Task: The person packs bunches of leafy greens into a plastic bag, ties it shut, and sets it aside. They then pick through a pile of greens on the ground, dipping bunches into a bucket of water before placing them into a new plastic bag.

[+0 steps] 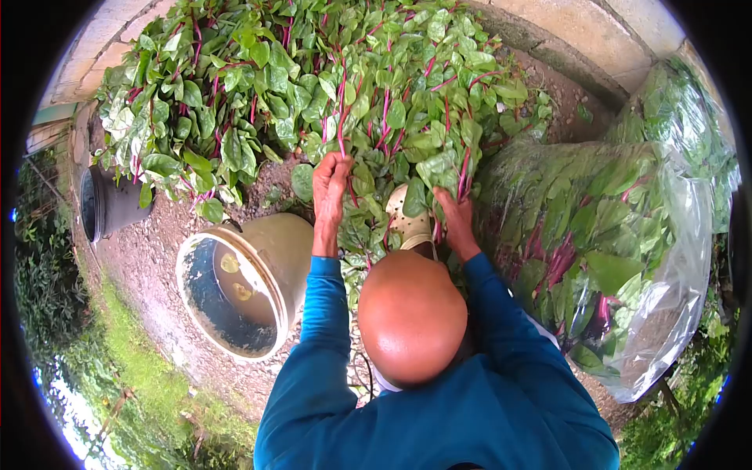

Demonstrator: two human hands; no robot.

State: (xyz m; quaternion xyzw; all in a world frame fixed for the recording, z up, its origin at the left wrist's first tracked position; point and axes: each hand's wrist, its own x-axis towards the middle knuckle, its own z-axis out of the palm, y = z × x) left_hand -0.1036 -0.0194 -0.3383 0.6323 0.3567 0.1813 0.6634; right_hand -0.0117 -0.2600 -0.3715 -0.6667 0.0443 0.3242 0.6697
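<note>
My left hand (pixel 330 184) is closed, thumb and fingers pinching the lower end of a red Malabar spinach stem (pixel 343 117) that points away from me. To its right, my right hand (pixel 457 219) is closed around a small bunch of leafy spinach stems (pixel 464 172); leaves hide part of its fingers. Beyond both hands spreads a large heap of green-leaved, red-stemmed spinach (pixel 258 86). Between the hands is a cream clog with holes (pixel 409 215) on a foot, with leaves lying around it.
A cream bucket (pixel 294 243) lies tipped on its side at left, its mouth facing me. Farther left lies a grey bucket (pixel 125 200). At right stands a clear plastic bag (pixel 677 290) full of spinach. A stone-block edge (pixel 580 35) borders the heap behind.
</note>
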